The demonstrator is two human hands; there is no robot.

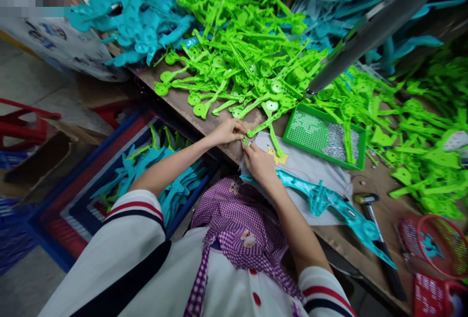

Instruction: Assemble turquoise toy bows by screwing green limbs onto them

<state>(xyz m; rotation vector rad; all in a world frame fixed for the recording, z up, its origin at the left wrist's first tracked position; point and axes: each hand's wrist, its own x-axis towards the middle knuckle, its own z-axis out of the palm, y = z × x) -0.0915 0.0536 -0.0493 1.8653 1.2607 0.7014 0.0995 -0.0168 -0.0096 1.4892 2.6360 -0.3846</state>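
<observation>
My left hand [231, 130] and my right hand [259, 162] meet at the table's near edge, fingers pinched together. Between their fingertips sits a small bright green plastic part [245, 140], mostly hidden by the fingers. Just beyond them lies a long green plastic arm [265, 124], its near end close to my fingertips. A white cloth [329, 212] with a yellow cartoon figure is partly under my right hand. On that cloth, beside my right forearm, rests a long translucent blue plastic part [318, 197].
Green parts [241, 53] are heaped across the table, with blue parts [142, 19] behind. A green basket [325, 158] holds small metal pieces. At right lie a hammer [378, 234] and a red basket [438, 244]. A blue crate [54, 239] stands low at left. A grey rod [369, 34] slants overhead.
</observation>
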